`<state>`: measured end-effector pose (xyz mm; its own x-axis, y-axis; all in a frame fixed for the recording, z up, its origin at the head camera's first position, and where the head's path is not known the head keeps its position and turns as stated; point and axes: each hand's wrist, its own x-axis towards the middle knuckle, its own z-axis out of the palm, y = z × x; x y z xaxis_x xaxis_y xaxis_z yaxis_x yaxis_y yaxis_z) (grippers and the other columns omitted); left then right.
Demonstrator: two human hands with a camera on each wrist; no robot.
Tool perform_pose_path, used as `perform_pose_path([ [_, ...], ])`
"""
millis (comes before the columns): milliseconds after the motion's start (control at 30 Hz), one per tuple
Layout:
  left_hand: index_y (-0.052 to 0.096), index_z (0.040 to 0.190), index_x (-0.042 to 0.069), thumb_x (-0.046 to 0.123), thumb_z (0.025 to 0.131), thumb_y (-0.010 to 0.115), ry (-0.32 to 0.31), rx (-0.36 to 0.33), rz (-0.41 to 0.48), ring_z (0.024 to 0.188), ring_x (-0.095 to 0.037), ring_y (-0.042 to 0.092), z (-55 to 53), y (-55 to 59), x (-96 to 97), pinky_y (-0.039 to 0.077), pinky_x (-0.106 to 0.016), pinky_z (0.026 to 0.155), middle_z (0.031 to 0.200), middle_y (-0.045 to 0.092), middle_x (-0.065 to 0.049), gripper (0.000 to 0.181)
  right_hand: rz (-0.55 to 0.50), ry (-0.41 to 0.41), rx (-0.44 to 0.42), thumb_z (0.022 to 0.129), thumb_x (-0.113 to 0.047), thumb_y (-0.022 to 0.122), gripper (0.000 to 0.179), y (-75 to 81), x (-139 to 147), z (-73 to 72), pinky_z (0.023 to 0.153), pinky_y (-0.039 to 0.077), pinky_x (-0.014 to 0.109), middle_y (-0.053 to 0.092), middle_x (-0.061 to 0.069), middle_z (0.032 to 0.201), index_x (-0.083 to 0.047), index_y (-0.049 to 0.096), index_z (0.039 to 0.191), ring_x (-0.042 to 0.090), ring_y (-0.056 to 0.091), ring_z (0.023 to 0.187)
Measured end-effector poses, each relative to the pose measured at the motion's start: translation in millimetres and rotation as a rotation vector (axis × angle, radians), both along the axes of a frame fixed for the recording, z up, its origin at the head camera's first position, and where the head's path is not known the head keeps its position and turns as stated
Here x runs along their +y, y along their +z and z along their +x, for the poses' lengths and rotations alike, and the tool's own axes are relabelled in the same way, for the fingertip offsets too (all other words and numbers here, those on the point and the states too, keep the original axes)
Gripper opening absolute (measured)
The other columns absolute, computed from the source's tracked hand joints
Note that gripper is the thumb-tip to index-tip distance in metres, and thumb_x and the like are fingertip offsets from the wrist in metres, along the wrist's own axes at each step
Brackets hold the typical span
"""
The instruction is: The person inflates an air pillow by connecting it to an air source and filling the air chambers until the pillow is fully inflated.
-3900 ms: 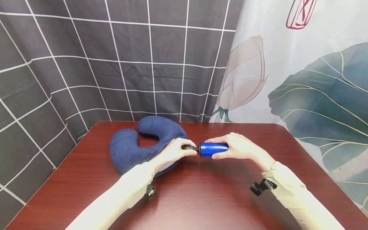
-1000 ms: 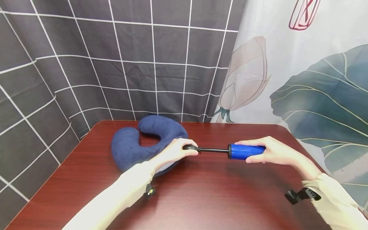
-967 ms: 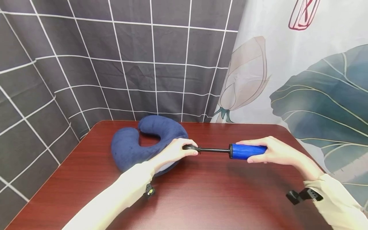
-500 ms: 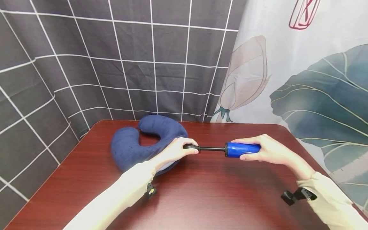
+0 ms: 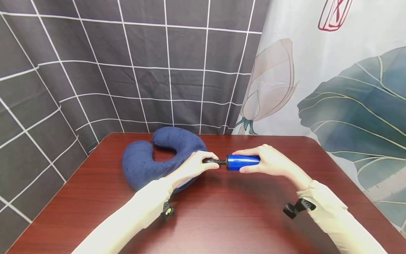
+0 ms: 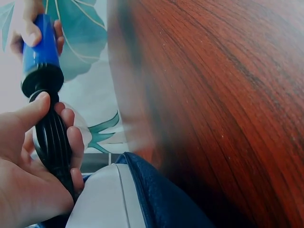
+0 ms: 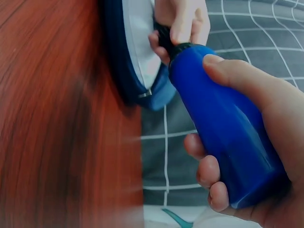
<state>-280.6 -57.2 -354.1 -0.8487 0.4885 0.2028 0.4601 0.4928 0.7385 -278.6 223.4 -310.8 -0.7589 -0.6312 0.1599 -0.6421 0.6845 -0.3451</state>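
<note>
A hand pump with a blue barrel (image 5: 242, 162) and a black handle (image 6: 53, 137) is held level above the table. My left hand (image 5: 195, 165) grips the black handle, fingers curled round its ribbed sides in the left wrist view. Round the blue barrel my right hand (image 5: 269, 161) is wrapped, thumb along one side and fingers on the other. Only a short piece of the rod shows between handle and barrel. Just behind and left of my left hand lies a navy U-shaped neck pillow (image 5: 139, 164), its pale underside (image 6: 102, 199) visible in the left wrist view.
The reddish-brown wooden table (image 5: 215, 218) spreads beneath both hands. A dark grid-patterned curtain (image 5: 142, 70) hangs behind it, and a pale curtain with plant prints (image 5: 304, 63) hangs at the right. A zipper pull (image 7: 145, 94) shows on the pillow's edge.
From a second ago, my right hand has brought the blue barrel leftward toward the handle, and the long exposed rod has mostly slid in. My left hand and the pillow have stayed in place.
</note>
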Motion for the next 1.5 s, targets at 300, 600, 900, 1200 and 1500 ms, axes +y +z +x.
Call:
perform_pose_path([
  [300, 0.073, 0.104, 0.017, 0.026, 0.089, 0.073, 0.005, 0.028, -0.019, 0.083, -0.011, 0.057, 3.2, 0.7, -0.1, 0.045, -0.024, 0.08, 0.093, 0.072, 0.0, 0.017, 0.011, -0.013, 0.051, 0.078, -0.058, 0.075, 0.058, -9.1, -9, 2.6, 0.072, 0.052, 0.026, 0.074, -0.008, 0.109, -0.038, 0.062, 0.131, 0.007, 0.067, 0.086],
  [600, 0.073, 0.099, 0.02, 0.029, 0.088, 0.074, 0.014, 0.104, -0.038, 0.081, -0.009, 0.055, 5.1, -3.1, 0.1, 0.044, -0.024, 0.078, 0.087, 0.071, 0.005, 0.014, 0.025, -0.026, 0.072, 0.077, -0.059, 0.075, 0.06, -6.8, 20, 11.0, 0.065, 0.05, 0.021, 0.074, -0.012, 0.099, -0.042, 0.059, 0.133, 0.001, 0.063, 0.078],
  [900, 0.072, 0.099, 0.022, 0.031, 0.088, 0.073, 0.003, 0.101, -0.031, 0.083, -0.007, 0.057, 3.1, -1.7, -3.1, 0.045, -0.023, 0.08, 0.089, 0.071, 0.007, 0.014, 0.009, -0.023, 0.113, 0.076, -0.048, 0.082, 0.061, 2.8, 62, 18.2, 0.065, 0.048, 0.02, 0.072, -0.016, 0.107, -0.041, 0.06, 0.132, -0.003, 0.061, 0.077],
  [1200, 0.072, 0.099, 0.021, 0.031, 0.088, 0.073, -0.006, 0.106, -0.049, 0.083, -0.007, 0.057, 1.8, -0.5, -3.3, 0.044, -0.022, 0.08, 0.089, 0.071, 0.007, 0.015, -0.013, -0.035, 0.113, 0.075, -0.041, 0.084, 0.06, 12.2, 92, 27.3, 0.066, 0.048, 0.019, 0.072, -0.016, 0.109, -0.038, 0.062, 0.131, -0.003, 0.061, 0.079],
  [1500, 0.072, 0.101, 0.017, 0.026, 0.089, 0.072, -0.024, 0.083, -0.02, 0.082, -0.007, 0.056, 2.5, 2.5, -1.0, 0.044, -0.021, 0.079, 0.089, 0.071, 0.002, 0.015, -0.013, -0.046, 0.052, 0.078, -0.044, 0.082, 0.055, 15.0, 75, 21.5, 0.068, 0.052, 0.021, 0.073, -0.01, 0.108, -0.037, 0.063, 0.129, -0.002, 0.064, 0.081],
])
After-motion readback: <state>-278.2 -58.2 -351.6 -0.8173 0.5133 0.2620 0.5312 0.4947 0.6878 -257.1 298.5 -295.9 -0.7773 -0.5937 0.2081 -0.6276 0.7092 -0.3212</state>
